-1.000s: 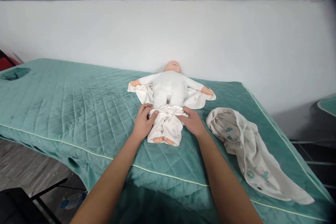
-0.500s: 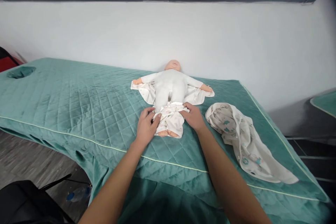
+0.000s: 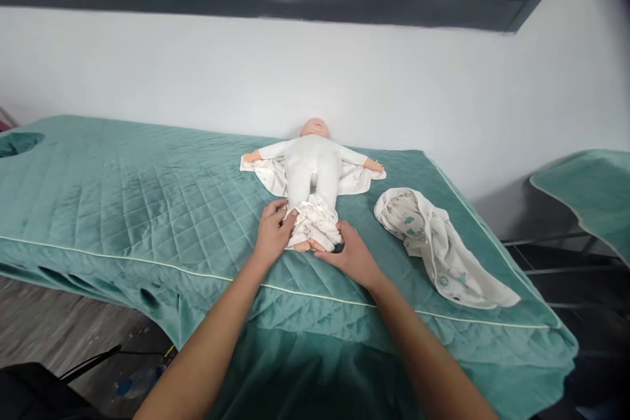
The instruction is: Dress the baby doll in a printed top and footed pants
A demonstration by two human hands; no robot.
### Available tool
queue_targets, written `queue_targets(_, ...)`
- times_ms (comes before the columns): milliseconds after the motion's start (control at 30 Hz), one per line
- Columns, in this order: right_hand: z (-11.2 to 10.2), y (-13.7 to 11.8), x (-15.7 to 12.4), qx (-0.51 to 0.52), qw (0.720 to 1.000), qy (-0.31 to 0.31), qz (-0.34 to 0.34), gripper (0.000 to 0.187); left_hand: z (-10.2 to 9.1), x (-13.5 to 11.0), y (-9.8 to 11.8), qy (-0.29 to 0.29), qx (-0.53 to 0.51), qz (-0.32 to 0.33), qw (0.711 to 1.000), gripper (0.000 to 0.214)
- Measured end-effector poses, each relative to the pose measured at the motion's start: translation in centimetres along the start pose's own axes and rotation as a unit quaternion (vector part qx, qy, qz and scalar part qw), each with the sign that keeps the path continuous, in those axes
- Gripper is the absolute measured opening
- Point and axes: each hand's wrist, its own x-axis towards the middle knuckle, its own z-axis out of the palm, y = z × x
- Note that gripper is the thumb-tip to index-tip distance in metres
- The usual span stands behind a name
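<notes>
I have the doll [image 3: 311, 159] on its back across the bed [image 3: 187, 210], body just in from the near edge. Its long axis runs straight away from me: head at the far side beside the wall [image 3: 315, 72], feet pointing at me, arms stretched out to either side. The pants [image 3: 315, 218] sit bunched round its lower legs, waist end facing the head, leg ends facing me, with the feet peeking out below. Bunched like this, they look about as wide as they are long.

My left hand [image 3: 274, 231] is at the left edge of the pants, fingers bent, thumb lying against the fabric; whether it has a firm pinch there, I cannot tell. My right hand [image 3: 352, 252] is part-way open at the other side, thumb reaching in beside the feet and index finger up by the edge of the pants, a gap showing between the two. I see no fabric clasped in it.

A pale cloth [image 3: 355, 180] lies spread under the doll, showing below both arms. Off to my right, apart from the hands, the printed garment [image 3: 438, 252] lies slantwise, its broad end toward the doll and its narrow end toward the bed's near right corner.
</notes>
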Motion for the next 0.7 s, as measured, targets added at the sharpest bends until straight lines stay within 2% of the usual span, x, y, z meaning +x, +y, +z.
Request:
queue_targets(100,0.2,-0.3,0.2,-0.017,1.000,0.015,0.008,0.045,-0.9,-1.3,0.1,-0.075,-0.019,0.052,0.996,0.033)
queue_targets(167,0.2,-0.5,0.3,-0.020,1.000,0.015,0.009,0.044,-1.4,-2.2,0.3,-0.109,-0.009,0.083,0.990,0.056)
queue_targets(233,0.0,-0.7,0.3,-0.037,0.999,0.020,0.009,0.043,-1.6,-2.8,0.7,-0.108,0.014,0.093,0.990,0.063)
queue_targets(400,-1.0,-1.6,0.0,-0.090,0.996,0.019,0.001,0.037,-2.2,-3.0,2.0,-0.067,0.078,0.083,0.991,0.033)
queue_targets(500,-2.1,-2.7,-0.7,-0.093,0.996,0.001,0.005,0.030,-3.7,-3.0,3.1,-0.102,0.098,0.102,0.985,0.028)
queue_targets(600,-3.5,-4.2,-1.4,-0.043,0.997,-0.050,0.035,0.024,-5.7,-3.4,4.6,-0.169,0.055,0.082,0.981,0.025)
queue_targets(700,-5.5,-6.1,-1.9,0.042,0.985,-0.162,0.049,0.032,-7.6,-4.2,5.7,-0.226,-0.016,0.000,0.974,0.024)
